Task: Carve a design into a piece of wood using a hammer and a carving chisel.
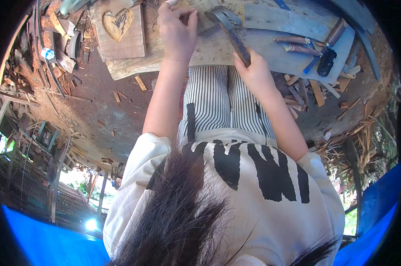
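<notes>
My right hand (255, 74) is closed round the lower end of a dark, narrow-handled tool (233, 40). Its curved metal head lies over the wooden bench (214, 53) near the top of the view; I cannot tell its exact kind. My left hand (177, 27) is raised over the bench with fingers curled and thumb near the forefinger. Whatever it pinches, if anything, is too small or cut off by the upper edge. Left of that hand rests a thick wooden board (131, 46) with a heart-shaped hollow, dark marks showing inside it.
At the bench's right lie wooden-handled tools (302, 48), a larger wooden handle (336, 33) and a black object (327, 62). Wood offcuts (316, 92) litter the floor on the right. More scraps (65, 62) are heaped at the left. Blue sheeting (54, 241) hangs behind me.
</notes>
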A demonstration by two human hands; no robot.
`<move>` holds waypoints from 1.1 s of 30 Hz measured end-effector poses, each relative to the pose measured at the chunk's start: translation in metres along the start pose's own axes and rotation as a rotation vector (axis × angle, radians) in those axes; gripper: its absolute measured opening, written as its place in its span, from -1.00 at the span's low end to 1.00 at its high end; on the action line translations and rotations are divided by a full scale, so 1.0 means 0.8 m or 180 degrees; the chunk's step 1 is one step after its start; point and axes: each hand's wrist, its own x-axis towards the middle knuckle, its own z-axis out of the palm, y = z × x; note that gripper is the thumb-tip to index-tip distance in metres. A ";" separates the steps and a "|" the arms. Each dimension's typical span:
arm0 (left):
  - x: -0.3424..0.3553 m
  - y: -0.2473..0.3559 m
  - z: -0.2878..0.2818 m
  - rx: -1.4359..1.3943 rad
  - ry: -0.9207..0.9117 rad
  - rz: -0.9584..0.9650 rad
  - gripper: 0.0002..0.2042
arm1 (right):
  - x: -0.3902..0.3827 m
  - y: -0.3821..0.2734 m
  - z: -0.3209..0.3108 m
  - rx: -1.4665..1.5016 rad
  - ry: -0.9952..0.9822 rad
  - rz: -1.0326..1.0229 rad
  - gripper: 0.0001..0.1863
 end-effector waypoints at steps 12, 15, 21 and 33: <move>0.002 0.014 -0.010 -0.0581 0.0031 -0.0722 -0.45 | -0.007 -0.030 -0.012 0.0055 0.0343 -0.0859 -0.62; 0.001 0.012 -0.013 -0.0578 -0.0062 -0.0974 -0.45 | -0.003 -0.029 -0.008 -0.0316 0.0186 -0.0765 -0.64; -0.007 -0.003 -0.009 -0.1028 0.0072 -0.0971 -0.44 | -0.012 -0.041 -0.008 -0.0398 -0.0065 -0.0609 -0.66; -0.012 -0.010 -0.008 -0.0948 0.0098 -0.0780 -0.42 | -0.009 -0.022 0.009 -0.0328 0.0237 -0.1115 -0.69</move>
